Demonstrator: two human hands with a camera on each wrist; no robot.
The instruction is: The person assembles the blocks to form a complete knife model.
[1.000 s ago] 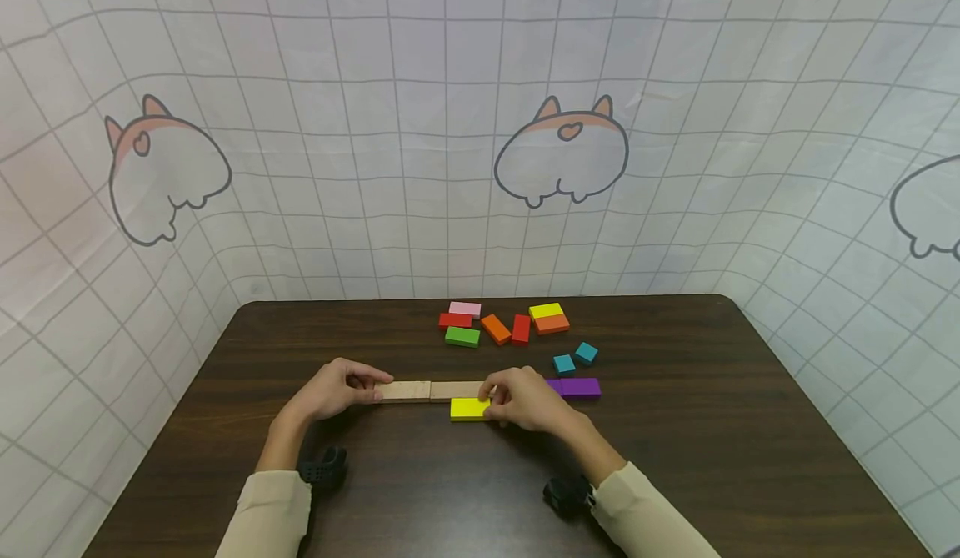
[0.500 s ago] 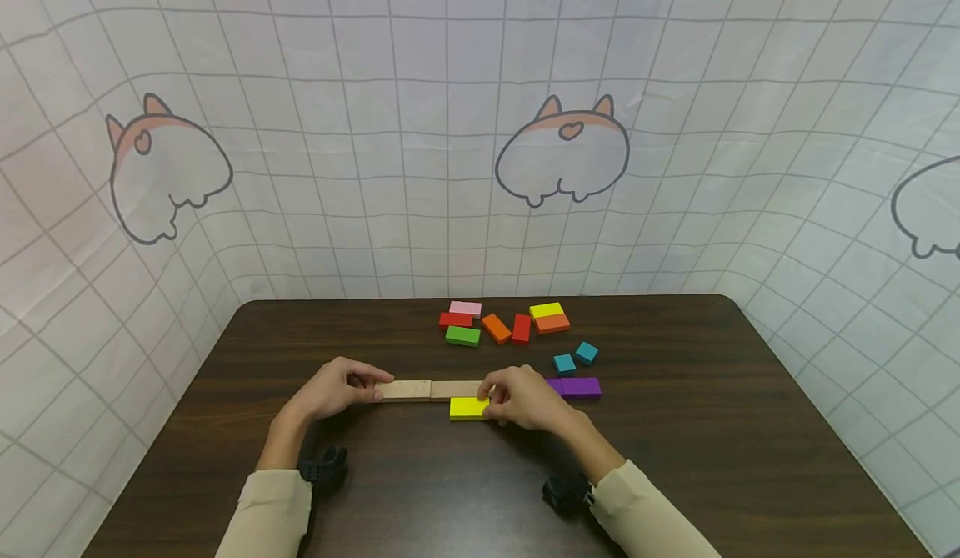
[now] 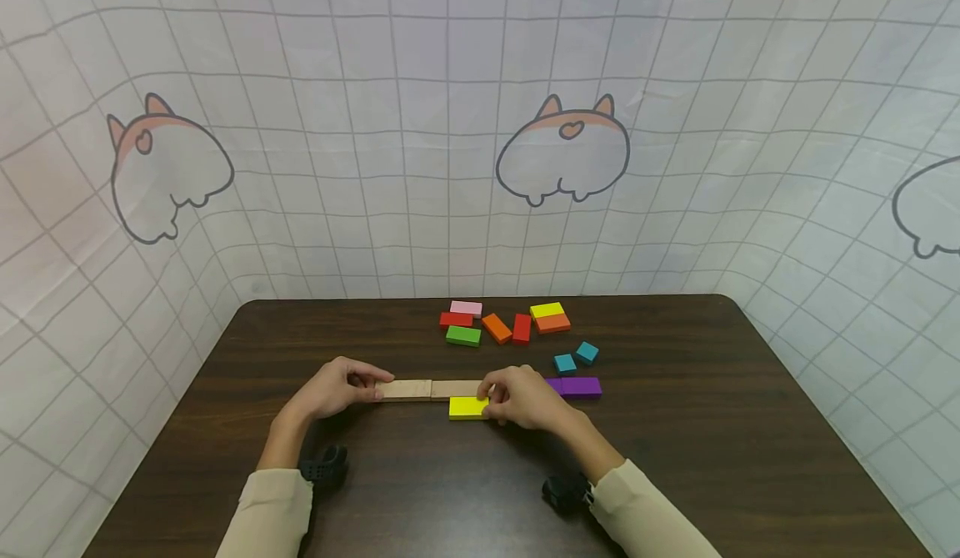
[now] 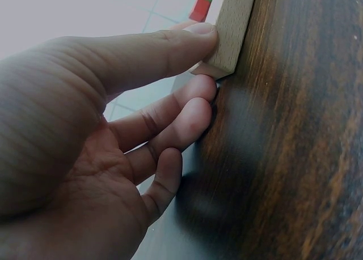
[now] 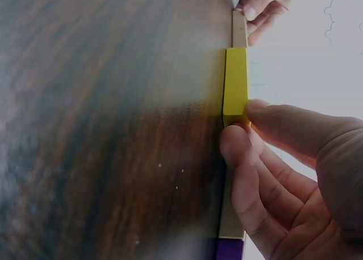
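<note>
One yellow block [image 3: 468,409] sits on the table [image 3: 420,491], on the near side of a row of pale wooden blocks [image 3: 453,389]. Its long axis runs left to right, parallel to the row; it extends leftward from my right hand [image 3: 527,399], which is the nearer of the two. Contact between its far side and the row cannot be confirmed. My right thumb and fingers are narrow, gripping the block's right-hand end. My left hand [image 3: 335,387] is at the row's left end, thumb and forefinger pinching the endmost wooden block [image 3: 405,390] across its width. Past my right hand, purple blocks [image 3: 581,388] lie in line with the row. Markings: I find no brand, label or readable writing on any block. The wall cloth [image 3: 375,166] carries grid lines and animal drawings [image 3: 562,158], with no lettering.
</note>
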